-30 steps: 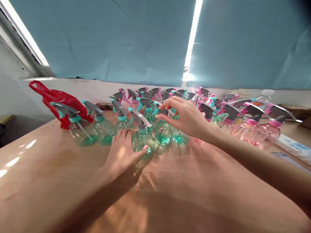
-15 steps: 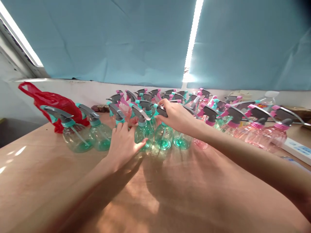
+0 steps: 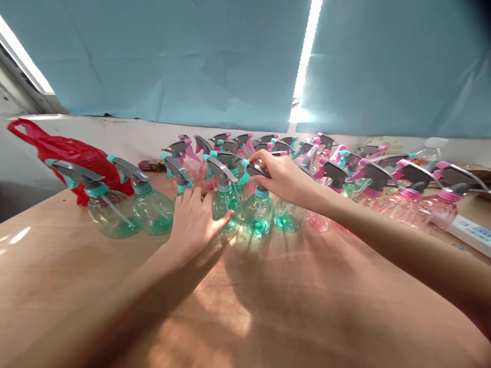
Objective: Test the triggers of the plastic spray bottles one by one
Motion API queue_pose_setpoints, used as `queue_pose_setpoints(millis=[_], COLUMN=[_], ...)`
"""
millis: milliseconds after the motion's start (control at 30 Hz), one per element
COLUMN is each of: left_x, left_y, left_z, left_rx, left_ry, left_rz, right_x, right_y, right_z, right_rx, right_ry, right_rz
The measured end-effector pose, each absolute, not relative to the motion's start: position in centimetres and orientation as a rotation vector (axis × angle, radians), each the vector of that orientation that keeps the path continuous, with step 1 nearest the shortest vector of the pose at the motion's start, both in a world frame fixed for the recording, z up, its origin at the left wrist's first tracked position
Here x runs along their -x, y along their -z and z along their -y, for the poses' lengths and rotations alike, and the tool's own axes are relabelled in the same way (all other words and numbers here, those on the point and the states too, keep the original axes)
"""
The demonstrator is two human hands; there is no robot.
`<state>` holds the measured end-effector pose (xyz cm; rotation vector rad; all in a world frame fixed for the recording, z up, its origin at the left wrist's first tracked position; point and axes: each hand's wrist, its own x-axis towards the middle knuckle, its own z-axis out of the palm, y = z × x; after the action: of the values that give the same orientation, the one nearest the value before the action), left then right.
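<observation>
My right hand (image 3: 284, 176) grips the dark grey trigger head of a clear green spray bottle (image 3: 258, 217). That bottle stands upright on the table with a little green at its base. My left hand (image 3: 195, 217) is open, thumb stretched to the right. Its fingertips are at the turquoise collar of another spray bottle (image 3: 179, 171), whose body the hand hides; firm contact cannot be made out. Between my hands stands a third green spray bottle (image 3: 225, 197), with my left thumb in front of it.
Two green spray bottles (image 3: 153, 214) stand at left before a red plastic bag (image 3: 72, 151). Several pink spray bottles (image 3: 437, 212) stand at right, and more crowd behind. A white box (image 3: 471, 232) lies at the right of the wooden table (image 3: 291, 296). Blue sheeting (image 3: 192, 61) hangs behind.
The view has shifted slightly, so the bag and left bottles appear further left. My right hand keeps its grip on the trigger head, and my left hand stays in nearly the same place.
</observation>
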<state>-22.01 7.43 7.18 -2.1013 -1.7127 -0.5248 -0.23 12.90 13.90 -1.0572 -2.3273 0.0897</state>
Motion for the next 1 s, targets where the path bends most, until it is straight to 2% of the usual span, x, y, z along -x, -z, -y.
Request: queue_pose_setpoints(millis=[367, 533, 667, 1000], left_x=[19.9, 16.8, 13.8, 8.0], left_y=[-7.8, -6.1, -4.4, -3.3], left_z=[-1.9, 1.1, 2.0, 2.3], left_rx=[2.201, 2.683, 2.776, 3.055], left_ry=[0.658, 0.871, 1.069, 1.164], left_rz=[1.68, 1.635, 1.702, 1.527], right_x=[-1.8, -3.7, -5.3, -13.8], right_y=[-13.8, -13.7, -14.3, -13.4], right_z=[-8.4, -5.4, -3.0, -1.6], right_rx=[1.055, 1.05, 1.048, 0.842], right_ry=[-0.187, -0.344, -0.504, -0.875], right_rz=[2.336, 2.289, 2.28, 2.333])
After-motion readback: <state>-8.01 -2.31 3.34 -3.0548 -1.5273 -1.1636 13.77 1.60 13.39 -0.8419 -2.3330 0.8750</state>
